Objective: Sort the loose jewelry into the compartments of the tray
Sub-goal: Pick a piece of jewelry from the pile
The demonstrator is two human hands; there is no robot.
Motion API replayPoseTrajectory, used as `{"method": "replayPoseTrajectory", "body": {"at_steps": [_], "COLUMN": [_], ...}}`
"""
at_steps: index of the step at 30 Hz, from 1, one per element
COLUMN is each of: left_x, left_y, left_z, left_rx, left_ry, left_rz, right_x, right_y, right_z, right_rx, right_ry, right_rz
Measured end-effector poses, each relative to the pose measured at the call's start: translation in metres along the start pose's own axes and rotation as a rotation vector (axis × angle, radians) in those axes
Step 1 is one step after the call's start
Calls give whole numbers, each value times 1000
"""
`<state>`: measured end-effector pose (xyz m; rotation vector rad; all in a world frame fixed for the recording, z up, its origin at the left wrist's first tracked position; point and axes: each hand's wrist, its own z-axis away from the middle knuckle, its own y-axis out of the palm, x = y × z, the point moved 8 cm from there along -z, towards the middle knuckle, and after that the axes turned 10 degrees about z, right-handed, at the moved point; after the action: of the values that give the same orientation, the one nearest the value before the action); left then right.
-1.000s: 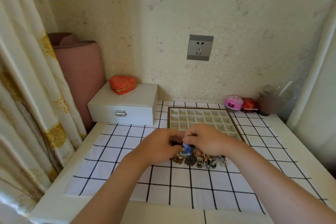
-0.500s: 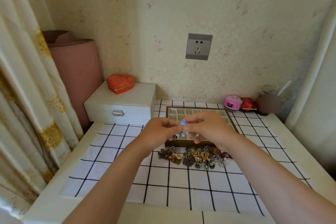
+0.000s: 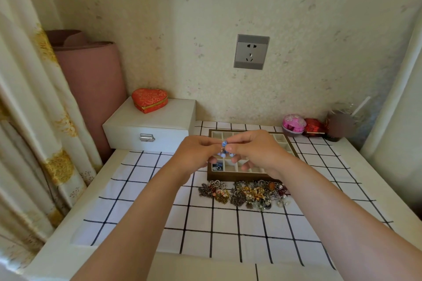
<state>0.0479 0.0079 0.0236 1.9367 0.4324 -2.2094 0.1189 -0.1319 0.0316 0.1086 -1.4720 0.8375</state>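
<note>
Head: blue-beaded jewelry piece (image 3: 225, 149), pale drops (image 3: 220, 155), between left hand (image 3: 196, 155) and right hand (image 3: 258, 150)

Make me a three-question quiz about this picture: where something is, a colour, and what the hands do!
1. Where is the red heart box? A in the tray B on the white box C on the cloth
2. The beads of the held piece are: A blue B green C black
3. The left hand and right hand are: A lying flat B gripping the tray C pinching the held piece
Answers: B, it sits on that box's lid; A, the beads look blue; C, fingertips of both hands pinch it.
</note>
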Motion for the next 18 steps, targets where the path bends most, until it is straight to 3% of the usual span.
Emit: {"method": "replayPoseTrajectory", "body": {"at_steps": [8, 18], "left_x": [18, 19], "left_y": [19, 7], "left_z": [0, -4], "left_rx": [152, 38], "left_ry": [-44, 88], "left_rz": [-293, -619], "right_x": [-29, -24], "right_y": [-3, 6], "right_z": [-10, -21], "right_rx": [-9, -96], "right_ry": [99, -31], "right_rz": [320, 747]}}
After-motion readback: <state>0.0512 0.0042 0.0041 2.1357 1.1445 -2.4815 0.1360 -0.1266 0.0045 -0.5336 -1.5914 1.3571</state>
